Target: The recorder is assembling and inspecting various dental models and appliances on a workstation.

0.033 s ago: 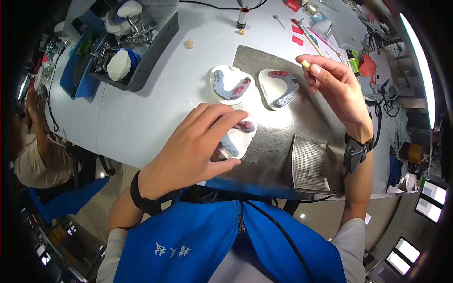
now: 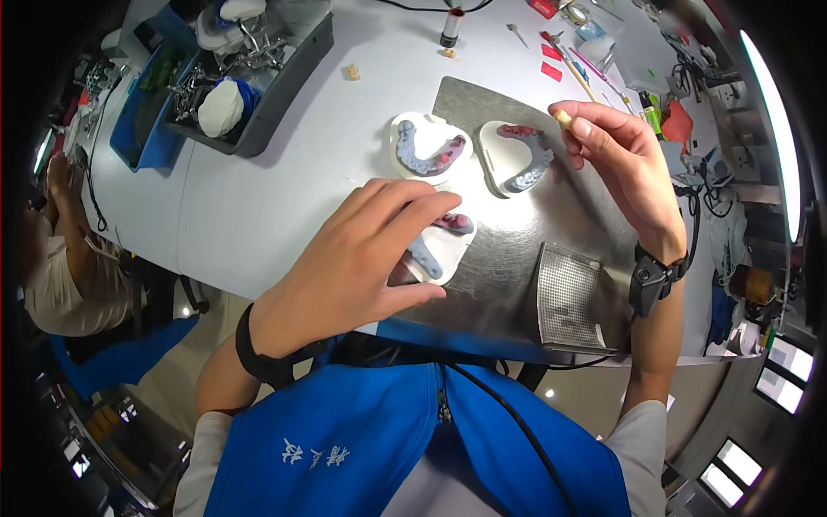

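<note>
My left hand (image 2: 366, 246) reaches over a dental model (image 2: 450, 250) with a grey arch and a red patch. Its index finger lies along the far side and its thumb along the near edge, so the hand holds the model and hides much of it. Raised at the right, my right hand (image 2: 622, 159) pinches a small yellowish dental crown piece (image 2: 562, 119) between thumb and fingertips. Beyond my left hand lies a second dental model (image 2: 419, 157) on a white base. To its right is a third dental model (image 2: 517, 168), near the right hand.
A metal plate (image 2: 508, 297) lies under part of the work, with a perforated metal mesh (image 2: 567, 297) on it. Dental articulators fill a grey bin (image 2: 280, 116) at far left, beside a blue tray (image 2: 129, 142). Small yellowish pieces, a vial (image 2: 450, 30) and brushes (image 2: 573, 73) lie farther back.
The whole view has shifted slightly. Both hands keep the same grips, and no object has visibly moved on the table.
</note>
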The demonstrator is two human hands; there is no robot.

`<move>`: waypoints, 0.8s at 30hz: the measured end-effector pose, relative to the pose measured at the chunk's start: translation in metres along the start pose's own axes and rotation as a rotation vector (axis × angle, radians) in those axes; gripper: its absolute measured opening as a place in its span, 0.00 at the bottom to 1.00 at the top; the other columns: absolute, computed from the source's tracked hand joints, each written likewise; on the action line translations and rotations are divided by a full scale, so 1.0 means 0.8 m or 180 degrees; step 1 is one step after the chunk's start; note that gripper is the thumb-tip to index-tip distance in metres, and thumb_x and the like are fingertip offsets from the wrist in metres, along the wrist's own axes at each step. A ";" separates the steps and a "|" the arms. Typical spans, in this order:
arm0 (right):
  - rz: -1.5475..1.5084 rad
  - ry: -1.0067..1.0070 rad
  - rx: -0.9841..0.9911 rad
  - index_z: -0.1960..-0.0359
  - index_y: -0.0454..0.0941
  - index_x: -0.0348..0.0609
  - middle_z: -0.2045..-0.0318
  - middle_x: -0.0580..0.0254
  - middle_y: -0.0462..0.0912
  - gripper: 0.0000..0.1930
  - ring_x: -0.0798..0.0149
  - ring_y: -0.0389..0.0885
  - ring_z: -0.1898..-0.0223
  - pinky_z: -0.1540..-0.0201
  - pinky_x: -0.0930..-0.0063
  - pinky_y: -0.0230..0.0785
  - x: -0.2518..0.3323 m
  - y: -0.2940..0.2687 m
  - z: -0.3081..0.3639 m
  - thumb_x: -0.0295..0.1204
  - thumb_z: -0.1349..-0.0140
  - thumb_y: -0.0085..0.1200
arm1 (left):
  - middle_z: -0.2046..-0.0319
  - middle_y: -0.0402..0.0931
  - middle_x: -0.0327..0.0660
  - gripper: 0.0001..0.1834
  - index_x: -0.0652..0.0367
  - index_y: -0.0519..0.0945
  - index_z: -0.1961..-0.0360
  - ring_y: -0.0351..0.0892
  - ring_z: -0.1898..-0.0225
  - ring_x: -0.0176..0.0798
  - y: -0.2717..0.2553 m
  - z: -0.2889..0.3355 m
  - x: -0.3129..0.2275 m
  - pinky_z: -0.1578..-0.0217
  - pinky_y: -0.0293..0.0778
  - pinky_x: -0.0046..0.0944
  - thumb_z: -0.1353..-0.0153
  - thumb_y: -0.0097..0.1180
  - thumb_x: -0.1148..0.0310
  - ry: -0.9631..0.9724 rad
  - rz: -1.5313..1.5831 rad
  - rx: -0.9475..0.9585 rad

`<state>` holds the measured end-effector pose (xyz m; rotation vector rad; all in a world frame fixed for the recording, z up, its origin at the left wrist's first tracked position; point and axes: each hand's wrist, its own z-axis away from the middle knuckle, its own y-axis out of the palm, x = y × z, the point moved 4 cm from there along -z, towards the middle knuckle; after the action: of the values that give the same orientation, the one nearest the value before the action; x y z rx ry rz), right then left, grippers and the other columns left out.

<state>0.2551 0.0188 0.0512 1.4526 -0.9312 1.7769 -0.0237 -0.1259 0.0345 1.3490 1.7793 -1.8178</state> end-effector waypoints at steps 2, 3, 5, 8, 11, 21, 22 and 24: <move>0.0707 -0.0246 -0.0029 0.40 0.88 0.34 0.58 0.68 0.88 0.14 0.77 0.77 0.63 0.56 0.79 0.74 0.014 0.007 0.006 0.28 0.20 0.60 | 0.38 0.78 0.49 0.39 0.59 0.82 0.35 0.77 0.36 0.56 -0.019 -0.008 -0.002 0.35 0.75 0.51 0.50 0.84 0.70 0.0224 0.0060 -0.0261; 0.0697 -0.0238 0.0038 0.40 0.88 0.34 0.58 0.68 0.88 0.14 0.77 0.77 0.63 0.56 0.79 0.74 0.015 0.011 0.005 0.28 0.20 0.60 | 0.38 0.78 0.49 0.39 0.59 0.82 0.35 0.77 0.36 0.56 -0.027 -0.013 0.005 0.35 0.75 0.51 0.50 0.84 0.70 0.0164 0.0056 -0.0292; 0.0795 -0.0484 0.0155 0.41 0.88 0.35 0.55 0.66 0.90 0.13 0.78 0.80 0.61 0.57 0.80 0.74 0.025 0.014 0.008 0.28 0.20 0.59 | 0.37 0.79 0.48 0.35 0.57 0.83 0.36 0.80 0.38 0.56 -0.042 -0.026 0.020 0.36 0.76 0.50 0.46 0.82 0.65 0.0040 -0.0248 -0.0588; 0.0911 -0.0336 0.0462 0.42 0.87 0.35 0.52 0.65 0.91 0.13 0.78 0.81 0.61 0.58 0.80 0.75 0.025 0.035 -0.005 0.28 0.19 0.58 | 0.38 0.79 0.48 0.32 0.57 0.83 0.37 0.82 0.41 0.56 -0.029 -0.051 0.039 0.39 0.78 0.48 0.40 0.79 0.60 0.0366 -0.0664 -0.0729; 0.0992 -0.0173 0.0403 0.45 0.89 0.35 0.57 0.66 0.91 0.13 0.78 0.81 0.63 0.60 0.79 0.75 0.019 0.041 -0.012 0.31 0.17 0.58 | 0.43 0.83 0.47 0.25 0.60 0.84 0.41 0.84 0.44 0.54 -0.026 -0.085 0.054 0.42 0.78 0.46 0.35 0.73 0.60 0.0279 -0.0130 -0.0357; 0.1194 -0.0190 0.0057 0.53 0.89 0.34 0.68 0.67 0.87 0.14 0.78 0.80 0.68 0.62 0.79 0.75 0.019 0.043 -0.032 0.35 0.18 0.61 | 0.41 0.84 0.43 0.10 0.61 0.87 0.54 0.86 0.52 0.46 -0.035 -0.112 0.077 0.49 0.80 0.42 0.33 0.70 0.69 0.0602 -0.0092 -0.0203; 0.1226 -0.0049 0.0018 0.52 0.88 0.34 0.68 0.66 0.87 0.13 0.78 0.81 0.68 0.60 0.79 0.76 0.021 0.042 -0.036 0.34 0.19 0.61 | 0.41 0.84 0.43 0.10 0.61 0.87 0.54 0.86 0.52 0.46 -0.032 -0.111 0.081 0.49 0.80 0.42 0.33 0.70 0.69 0.0597 -0.0076 -0.0217; 0.1101 0.0005 0.0112 0.50 0.89 0.34 0.68 0.64 0.87 0.11 0.76 0.84 0.67 0.57 0.78 0.78 0.023 0.039 -0.044 0.32 0.20 0.63 | 0.40 0.84 0.43 0.10 0.61 0.87 0.54 0.86 0.52 0.46 -0.024 -0.110 0.086 0.47 0.80 0.43 0.34 0.71 0.70 0.0735 0.0074 -0.0465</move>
<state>0.2073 0.0327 0.0608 1.3734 -1.2145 2.0477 -0.0376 -0.0154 0.0123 1.5661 1.9572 -1.5384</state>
